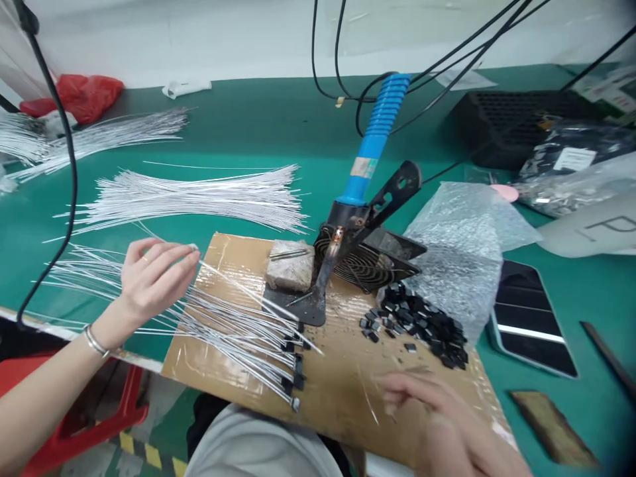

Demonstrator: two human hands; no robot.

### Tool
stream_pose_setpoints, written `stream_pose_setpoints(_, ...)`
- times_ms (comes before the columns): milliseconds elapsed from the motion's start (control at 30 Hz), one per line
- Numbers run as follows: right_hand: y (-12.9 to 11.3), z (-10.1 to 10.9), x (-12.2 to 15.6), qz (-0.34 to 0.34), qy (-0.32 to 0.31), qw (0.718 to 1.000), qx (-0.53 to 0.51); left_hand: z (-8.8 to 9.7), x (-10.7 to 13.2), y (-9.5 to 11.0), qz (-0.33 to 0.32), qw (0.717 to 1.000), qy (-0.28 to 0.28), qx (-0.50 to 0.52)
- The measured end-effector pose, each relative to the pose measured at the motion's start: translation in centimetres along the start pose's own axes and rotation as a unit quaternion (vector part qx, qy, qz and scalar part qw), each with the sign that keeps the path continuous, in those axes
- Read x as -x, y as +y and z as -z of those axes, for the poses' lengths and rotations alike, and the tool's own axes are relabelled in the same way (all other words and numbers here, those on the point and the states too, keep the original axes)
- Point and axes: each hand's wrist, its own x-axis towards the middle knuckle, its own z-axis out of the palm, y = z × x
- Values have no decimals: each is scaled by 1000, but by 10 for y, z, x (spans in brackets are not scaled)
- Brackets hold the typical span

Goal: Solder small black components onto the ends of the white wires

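Observation:
My left hand (155,273) hovers over a fan of thin white wires (233,324) on a brown board (338,384), its fingertips pinched on one wire. Several of these wires end in small black pieces (296,363). My right hand (437,417) is low at the board's near right edge, blurred by motion, fingers stretched toward a pile of small black parts (422,324). What it holds, if anything, is unclear. A blue-handled soldering iron (372,146) rests in a stand with its tip near a grey block (291,265).
More bundles of white wires (199,195) lie on the green table (258,126). Bubble wrap (462,245), a phone (531,318), a black tray (511,119) and bagged parts sit to the right. Black cables hang overhead. A red stool (74,424) stands lower left.

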Motion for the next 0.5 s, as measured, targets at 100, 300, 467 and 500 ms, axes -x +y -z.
stream_pose_setpoints(100, -26, -16, -7, 22, -118, 992, -50, 6, 5, 25, -58, 998, 13, 0)
stream_pose_setpoints(300, -39, -39, 1, -93, -72, 990, -81, 5, 4, 42, -113, 993, 21, -20)
stream_pose_setpoints(467, -35, -40, 7, -120, -98, 985, -78, 0, 8, 45, -94, 996, 9, -6)
stream_pose_setpoints(500, -34, -40, 7, -120, -106, 984, -76, -1, 9, 46, -91, 996, 5, -2)
